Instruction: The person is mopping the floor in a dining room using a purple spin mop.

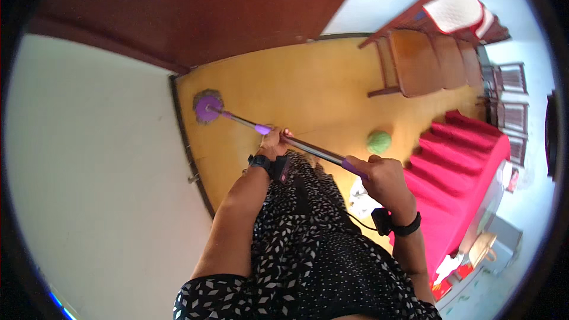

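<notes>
A spin mop with a purple disc head [208, 107] and a grey fringe lies flat against the yellow floor, close to the wall's dark skirting at the left. Its metal pole [315, 151] with purple sleeves runs diagonally back toward me. My left hand [274, 142] is closed around the middle of the pole, just behind a purple collar. The purple grip at the pole's upper end is in my right hand [386, 181]. Both wrists wear black straps with small devices.
A reddish-brown wooden panel [178, 13] stands beyond the mop head. To the right are a wooden bench [415, 64], a green ball-like object [378, 142] on the floor and a table with a red cloth [458, 178]. A white item [362, 200] lies near my right forearm.
</notes>
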A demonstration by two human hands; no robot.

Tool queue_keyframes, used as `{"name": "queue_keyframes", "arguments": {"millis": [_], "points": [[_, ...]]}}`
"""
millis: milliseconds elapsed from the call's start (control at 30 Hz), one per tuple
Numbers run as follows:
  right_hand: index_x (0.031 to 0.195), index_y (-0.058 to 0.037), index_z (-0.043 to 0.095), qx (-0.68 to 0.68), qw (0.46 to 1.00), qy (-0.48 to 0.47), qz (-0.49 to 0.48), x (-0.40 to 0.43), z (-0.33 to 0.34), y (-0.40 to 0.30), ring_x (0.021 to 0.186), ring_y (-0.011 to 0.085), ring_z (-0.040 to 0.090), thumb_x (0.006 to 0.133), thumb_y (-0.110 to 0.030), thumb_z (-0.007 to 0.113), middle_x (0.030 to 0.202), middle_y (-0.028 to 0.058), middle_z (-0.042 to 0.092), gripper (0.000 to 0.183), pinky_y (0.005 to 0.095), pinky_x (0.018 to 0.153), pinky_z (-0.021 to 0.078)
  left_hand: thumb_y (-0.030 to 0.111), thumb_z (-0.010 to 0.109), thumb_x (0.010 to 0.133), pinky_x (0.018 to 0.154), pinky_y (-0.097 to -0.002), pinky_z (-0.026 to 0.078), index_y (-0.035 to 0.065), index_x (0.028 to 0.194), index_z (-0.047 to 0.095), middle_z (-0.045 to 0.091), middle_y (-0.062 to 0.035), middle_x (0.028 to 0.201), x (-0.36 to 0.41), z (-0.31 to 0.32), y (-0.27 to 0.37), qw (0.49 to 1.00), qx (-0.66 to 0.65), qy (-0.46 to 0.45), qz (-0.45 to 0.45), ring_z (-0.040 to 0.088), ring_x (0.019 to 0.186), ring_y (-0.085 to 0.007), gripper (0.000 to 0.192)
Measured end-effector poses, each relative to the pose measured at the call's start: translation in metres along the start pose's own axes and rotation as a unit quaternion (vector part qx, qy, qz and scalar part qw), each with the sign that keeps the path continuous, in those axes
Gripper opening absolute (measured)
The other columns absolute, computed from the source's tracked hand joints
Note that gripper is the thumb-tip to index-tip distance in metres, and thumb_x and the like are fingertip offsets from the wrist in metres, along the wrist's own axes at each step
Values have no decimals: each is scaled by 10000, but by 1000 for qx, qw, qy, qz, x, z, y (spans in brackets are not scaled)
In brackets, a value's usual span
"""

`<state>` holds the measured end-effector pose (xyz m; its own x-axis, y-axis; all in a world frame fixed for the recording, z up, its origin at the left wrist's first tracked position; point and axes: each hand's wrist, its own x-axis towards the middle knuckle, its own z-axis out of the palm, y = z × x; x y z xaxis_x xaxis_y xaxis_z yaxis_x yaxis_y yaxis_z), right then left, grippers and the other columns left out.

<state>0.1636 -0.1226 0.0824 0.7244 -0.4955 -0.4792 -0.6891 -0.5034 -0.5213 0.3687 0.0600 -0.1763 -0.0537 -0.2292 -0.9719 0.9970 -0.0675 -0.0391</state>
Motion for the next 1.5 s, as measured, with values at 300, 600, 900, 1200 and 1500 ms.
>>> {"name": "queue_keyframes", "arguments": {"millis": [300,600,900,1200,1500], "points": [[960,-203,650,-8,986,-13,165,-60,-31,-25,522,302,533,732,-87,576,594,122,524,266,393,468,396,-13,441,847,691,-431,511,-16,902,347,459,-144,813,-27,27,-56,989,-15,44,-138,530,733,-274,109],[1174,-81,517,90,970,-79,212,-91,-1,-90,589,335,563,663,-118,646,662,166,560,528,404,553,453,41,521,844,649,-412,532,-24,781,450,512,-129,722,-39,50,-50,968,217,62,-110,571,680,-254,115],[1152,-73,517,153,963,-37,218,-127,15,-48,608,345,554,656,-78,623,685,167,556,507,407,569,458,91,550,861,673,-401,523,-30,863,465,531,-114,734,-20,34,-86,974,207,-21,-86,559,689,-240,147],[1187,-133,461,175,965,-36,194,-136,63,-31,647,353,557,693,-34,543,716,157,545,511,459,547,446,107,510,892,750,-454,481,-29,887,448,535,-159,869,-23,22,-92,981,173,33,-77,538,769,-299,149],[1134,-115,529,74,987,-13,144,-129,88,14,683,362,563,637,-18,559,743,159,567,508,432,578,458,164,418,932,818,-478,485,-23,909,420,555,-212,903,13,2,-91,979,199,2,-46,554,814,-339,189]]}}
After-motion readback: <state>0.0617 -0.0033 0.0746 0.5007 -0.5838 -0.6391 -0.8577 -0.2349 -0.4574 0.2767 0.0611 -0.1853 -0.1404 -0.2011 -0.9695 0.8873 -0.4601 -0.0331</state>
